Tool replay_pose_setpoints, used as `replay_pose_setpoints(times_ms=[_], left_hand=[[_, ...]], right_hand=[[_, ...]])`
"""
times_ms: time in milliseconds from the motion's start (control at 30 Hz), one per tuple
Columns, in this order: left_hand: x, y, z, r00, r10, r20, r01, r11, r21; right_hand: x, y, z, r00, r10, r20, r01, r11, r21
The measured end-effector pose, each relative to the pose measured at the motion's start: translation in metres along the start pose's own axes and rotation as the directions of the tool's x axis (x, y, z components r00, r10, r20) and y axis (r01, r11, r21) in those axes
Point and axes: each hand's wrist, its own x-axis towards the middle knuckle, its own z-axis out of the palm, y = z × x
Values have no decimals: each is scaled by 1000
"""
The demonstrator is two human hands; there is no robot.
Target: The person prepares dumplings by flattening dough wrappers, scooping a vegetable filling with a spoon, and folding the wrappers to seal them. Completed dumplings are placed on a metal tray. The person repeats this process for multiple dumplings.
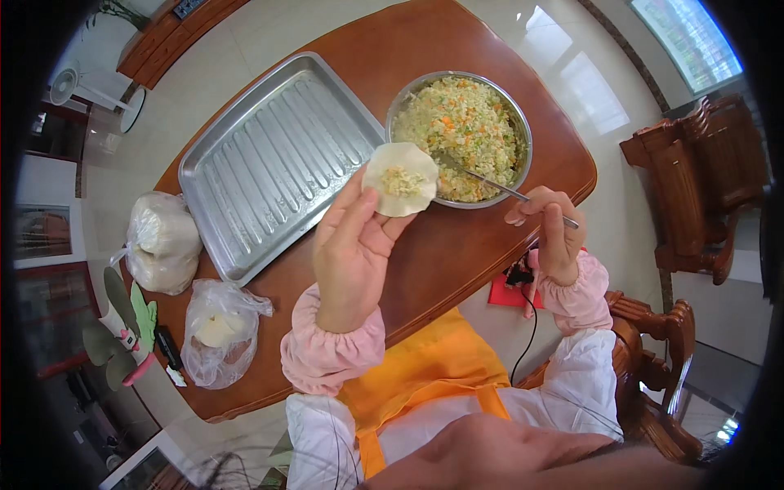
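My left hand (pixel 358 257) holds a round dough wrapper (pixel 380 199) flat on its fingertips, the thumb over the near edge. A small heap of chopped filling (pixel 403 182) lies in the middle of the wrapper. My right hand (pixel 554 229) grips the handle of a metal spoon (pixel 502 188). The spoon's bowl end is sunk in the chopped vegetable filling (pixel 459 128), with orange and green bits, that fills a round steel bowl (pixel 528 144). The wrapper overlaps the bowl's near left rim in the view.
A ribbed metal tray (pixel 275 171) lies left of the bowl on the wooden table (pixel 422 37). Nearer left are a tied plastic bag of pale contents (pixel 162 242) and an opened plastic bag with white wrappers (pixel 217 331). Carved wooden chairs (pixel 692 184) stand to the right.
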Motion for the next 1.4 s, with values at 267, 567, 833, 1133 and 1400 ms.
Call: replay_pose_setpoints(times_ms=[267,567,833,1133,1400], left_hand=[[6,11,-9,996,65,-59,-62,997,47],[4,-5,-4,990,-140,-13,140,990,13],[0,-6,0,974,-221,42,223,973,-60],[5,-2,-4,967,-245,69,255,937,-240],[8,-9,-25,969,-232,82,239,807,-540]], right_hand=[[5,6,-7,966,153,-208,-98,963,251],[5,5,-11,971,27,-237,52,946,321],[8,-9,-18,786,-452,422,543,831,-121],[15,-2,-15,553,-624,551,808,564,-172],[12,-2,-14,572,-619,538,798,572,-189]])
